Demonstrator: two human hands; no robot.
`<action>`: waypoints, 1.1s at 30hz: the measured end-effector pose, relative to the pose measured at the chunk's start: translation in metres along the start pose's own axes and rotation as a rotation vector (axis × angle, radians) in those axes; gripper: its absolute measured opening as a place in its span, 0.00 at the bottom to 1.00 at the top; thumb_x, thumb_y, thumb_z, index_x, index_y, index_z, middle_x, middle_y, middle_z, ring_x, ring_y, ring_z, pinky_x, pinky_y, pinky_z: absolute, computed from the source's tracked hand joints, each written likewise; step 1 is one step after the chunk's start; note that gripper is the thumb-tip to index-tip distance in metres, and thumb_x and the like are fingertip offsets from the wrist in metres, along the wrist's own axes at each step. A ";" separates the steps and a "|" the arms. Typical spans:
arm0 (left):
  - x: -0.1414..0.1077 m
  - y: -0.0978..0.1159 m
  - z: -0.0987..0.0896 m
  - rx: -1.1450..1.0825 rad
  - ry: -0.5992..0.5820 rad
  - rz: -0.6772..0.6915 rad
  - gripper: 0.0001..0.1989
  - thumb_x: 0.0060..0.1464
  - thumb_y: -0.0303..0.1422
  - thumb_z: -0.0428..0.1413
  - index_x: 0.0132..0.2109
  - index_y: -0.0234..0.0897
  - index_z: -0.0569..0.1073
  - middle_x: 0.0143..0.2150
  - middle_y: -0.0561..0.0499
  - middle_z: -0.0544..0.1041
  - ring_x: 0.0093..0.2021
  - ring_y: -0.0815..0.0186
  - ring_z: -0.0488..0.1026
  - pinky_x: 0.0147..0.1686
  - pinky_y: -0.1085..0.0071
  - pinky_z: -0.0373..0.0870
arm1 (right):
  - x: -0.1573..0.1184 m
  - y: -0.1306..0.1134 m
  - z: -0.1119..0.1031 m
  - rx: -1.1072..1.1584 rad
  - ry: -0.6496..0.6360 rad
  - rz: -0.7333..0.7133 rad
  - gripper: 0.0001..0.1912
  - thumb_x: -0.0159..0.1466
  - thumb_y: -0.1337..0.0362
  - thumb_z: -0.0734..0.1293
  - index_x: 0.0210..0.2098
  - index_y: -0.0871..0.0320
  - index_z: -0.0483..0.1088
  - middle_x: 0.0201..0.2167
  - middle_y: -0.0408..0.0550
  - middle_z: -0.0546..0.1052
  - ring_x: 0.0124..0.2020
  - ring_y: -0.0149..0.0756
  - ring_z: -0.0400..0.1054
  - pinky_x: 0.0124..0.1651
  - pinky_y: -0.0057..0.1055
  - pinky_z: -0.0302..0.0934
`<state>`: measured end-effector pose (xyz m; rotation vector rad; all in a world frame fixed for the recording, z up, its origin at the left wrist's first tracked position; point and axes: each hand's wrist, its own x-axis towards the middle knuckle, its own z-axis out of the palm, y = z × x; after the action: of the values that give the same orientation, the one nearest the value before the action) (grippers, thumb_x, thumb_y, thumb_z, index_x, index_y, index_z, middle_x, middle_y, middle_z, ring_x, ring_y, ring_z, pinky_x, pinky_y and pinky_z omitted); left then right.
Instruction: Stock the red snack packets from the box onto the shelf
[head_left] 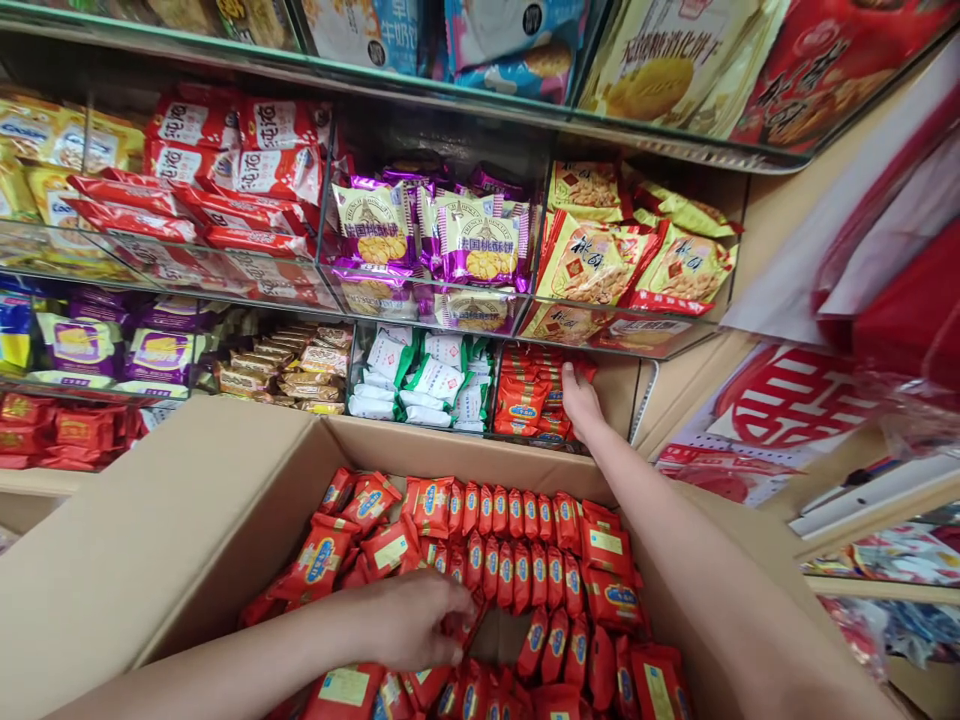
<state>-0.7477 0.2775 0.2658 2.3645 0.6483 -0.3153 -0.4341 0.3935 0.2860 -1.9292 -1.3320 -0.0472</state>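
Observation:
A large cardboard box [247, 480] stands before me, holding rows of small red snack packets [431, 505] with blue oval labels. Inside it, my left hand [420, 615] has its fingers curled on a red snack packet [471, 615], beside a gap in the rows where the box bottom shows. My right hand [583, 405] reaches over the box's far wall into a shelf compartment of matching red packets [523, 400]. Its thumb points up against the packets; the other fingers are mostly hidden, so their grip cannot be made out.
Left of that compartment are green-and-white packets [435, 378] and brown-gold bars [281, 365]. A clear-fronted shelf above holds purple biscuit packs [480, 235] and yellow-red ones [596, 255]. A glass shelf edge [450, 90] overhangs these. Red-and-white decorations [795, 395] hang at the right.

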 end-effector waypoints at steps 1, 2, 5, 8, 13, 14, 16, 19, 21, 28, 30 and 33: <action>-0.001 -0.001 0.001 0.040 -0.045 0.001 0.15 0.44 0.37 0.54 0.42 0.42 0.72 0.37 0.49 0.75 0.35 0.61 0.71 0.29 0.71 0.65 | -0.002 -0.002 -0.001 0.026 0.025 0.046 0.32 0.64 0.51 0.40 0.51 0.67 0.60 0.46 0.62 0.69 0.49 0.42 0.63 0.48 0.36 0.57; -0.001 -0.001 0.003 0.081 -0.094 -0.003 0.16 0.43 0.37 0.55 0.42 0.42 0.72 0.37 0.48 0.75 0.35 0.59 0.71 0.29 0.70 0.66 | -0.003 -0.005 -0.003 0.055 0.048 0.088 0.32 0.64 0.51 0.42 0.51 0.67 0.61 0.46 0.62 0.69 0.50 0.42 0.62 0.48 0.36 0.56; 0.000 -0.002 0.010 0.201 -0.225 -0.008 0.17 0.40 0.38 0.58 0.40 0.39 0.74 0.37 0.45 0.75 0.36 0.54 0.72 0.29 0.66 0.66 | -0.006 -0.014 -0.010 0.131 0.101 0.152 0.30 0.63 0.50 0.45 0.50 0.64 0.62 0.47 0.59 0.69 0.50 0.43 0.62 0.50 0.36 0.55; 0.001 -0.002 0.016 0.288 -0.273 0.026 0.17 0.39 0.38 0.59 0.39 0.38 0.75 0.37 0.42 0.75 0.38 0.51 0.71 0.31 0.64 0.67 | -0.010 -0.018 -0.025 0.177 0.172 0.184 0.29 0.63 0.51 0.45 0.50 0.64 0.62 0.47 0.59 0.69 0.50 0.44 0.62 0.50 0.36 0.54; 0.001 -0.004 0.024 0.342 -0.276 0.041 0.16 0.40 0.40 0.58 0.38 0.39 0.75 0.35 0.42 0.76 0.38 0.51 0.71 0.31 0.63 0.66 | -0.025 -0.006 -0.047 0.251 0.149 0.132 0.23 0.62 0.56 0.52 0.49 0.63 0.64 0.47 0.57 0.69 0.50 0.43 0.62 0.52 0.38 0.54; 0.001 -0.005 0.025 0.341 -0.270 0.046 0.16 0.39 0.41 0.58 0.37 0.39 0.76 0.34 0.42 0.76 0.38 0.51 0.71 0.31 0.62 0.66 | -0.028 -0.002 -0.047 0.272 0.095 0.107 0.21 0.61 0.60 0.54 0.50 0.63 0.63 0.48 0.56 0.69 0.50 0.42 0.62 0.52 0.38 0.54; 0.001 -0.006 0.027 0.322 -0.247 0.054 0.16 0.38 0.41 0.58 0.36 0.39 0.76 0.32 0.43 0.76 0.36 0.51 0.71 0.31 0.63 0.65 | -0.030 0.002 -0.043 0.305 -0.003 0.080 0.23 0.57 0.69 0.57 0.52 0.63 0.60 0.50 0.55 0.68 0.51 0.38 0.62 0.52 0.36 0.55; 0.001 -0.005 0.026 0.290 -0.239 0.038 0.17 0.38 0.40 0.58 0.38 0.41 0.75 0.34 0.44 0.76 0.37 0.52 0.71 0.31 0.63 0.65 | -0.025 0.002 -0.031 0.314 -0.061 0.087 0.28 0.53 0.77 0.55 0.54 0.64 0.57 0.51 0.55 0.67 0.50 0.34 0.64 0.48 0.31 0.59; 0.001 -0.003 0.024 0.289 -0.259 0.019 0.18 0.39 0.40 0.57 0.41 0.41 0.74 0.36 0.44 0.76 0.38 0.52 0.71 0.32 0.64 0.65 | -0.019 -0.001 -0.026 0.304 -0.093 0.093 0.28 0.52 0.79 0.55 0.54 0.66 0.57 0.50 0.56 0.69 0.48 0.34 0.65 0.45 0.28 0.62; 0.000 -0.004 0.026 0.318 -0.219 0.030 0.17 0.39 0.40 0.57 0.38 0.40 0.75 0.34 0.42 0.76 0.36 0.51 0.71 0.30 0.64 0.65 | -0.011 0.001 -0.034 0.119 -0.163 0.089 0.17 0.50 0.73 0.64 0.41 0.63 0.68 0.35 0.51 0.76 0.36 0.37 0.70 0.40 0.30 0.63; 0.001 -0.006 0.029 0.310 -0.210 0.037 0.16 0.39 0.40 0.57 0.38 0.40 0.75 0.34 0.43 0.76 0.36 0.52 0.71 0.30 0.64 0.65 | -0.013 0.004 -0.035 0.037 -0.157 0.086 0.15 0.47 0.70 0.68 0.36 0.62 0.69 0.32 0.50 0.76 0.34 0.39 0.70 0.40 0.33 0.62; 0.002 -0.009 0.030 0.336 -0.242 0.078 0.15 0.38 0.38 0.58 0.37 0.41 0.75 0.33 0.44 0.76 0.37 0.52 0.71 0.30 0.65 0.64 | -0.015 0.005 -0.035 -0.047 -0.150 0.066 0.14 0.47 0.67 0.69 0.34 0.61 0.70 0.29 0.49 0.75 0.33 0.39 0.69 0.40 0.34 0.62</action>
<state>-0.7523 0.2645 0.2381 2.6016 0.4121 -0.7107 -0.4236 0.3598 0.3012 -2.0485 -1.3737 0.1011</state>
